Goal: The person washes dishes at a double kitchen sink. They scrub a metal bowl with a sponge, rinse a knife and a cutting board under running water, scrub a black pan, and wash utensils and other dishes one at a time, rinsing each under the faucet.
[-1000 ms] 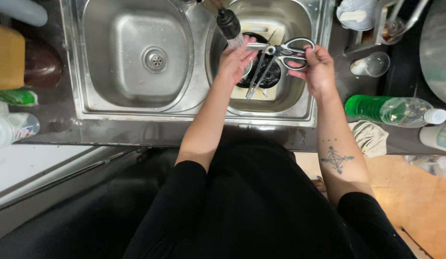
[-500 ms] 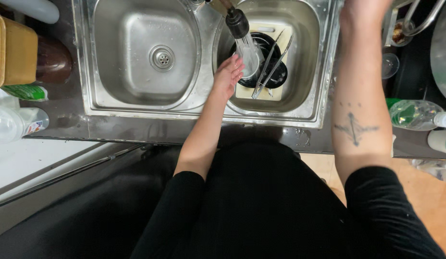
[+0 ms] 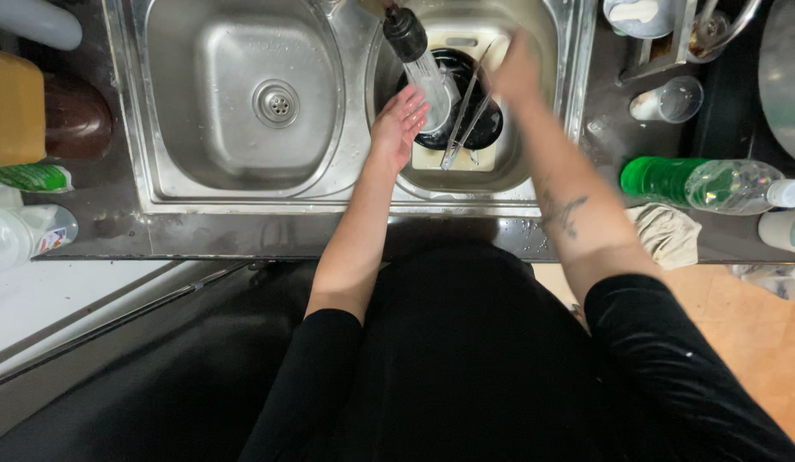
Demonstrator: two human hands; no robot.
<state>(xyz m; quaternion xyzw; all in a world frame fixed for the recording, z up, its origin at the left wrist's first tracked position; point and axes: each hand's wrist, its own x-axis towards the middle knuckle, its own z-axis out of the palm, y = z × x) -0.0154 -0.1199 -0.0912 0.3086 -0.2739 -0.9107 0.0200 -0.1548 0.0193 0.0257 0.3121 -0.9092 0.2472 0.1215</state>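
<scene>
My left hand point(image 3: 400, 127) is held open, palm up, in the stream of water from the black-tipped faucet point(image 3: 406, 34) over the right basin point(image 3: 534, 184) of a steel double sink. My right hand point(image 3: 513, 73), blurred by motion, hovers over the same basin with nothing seen in it, close to the top of the metal tongs point(image 3: 464, 120). The tongs lie across a black round dish point(image 3: 487, 133), which rests on a pale board point(image 3: 479, 161) at the basin's bottom.
The left basin point(image 3: 201, 171) shows only its drain point(image 3: 278, 103). A green-capped clear bottle point(image 3: 697, 184) lies on the right counter beside a crumpled cloth point(image 3: 667, 235) and a small glass point(image 3: 676, 98). A yellow block point(image 3: 12, 120) and bottles point(image 3: 25, 235) sit at left.
My right hand held scissors over the right basin, rose away to the upper right, and is now back over the basin without them. My left hand stayed under the water.
</scene>
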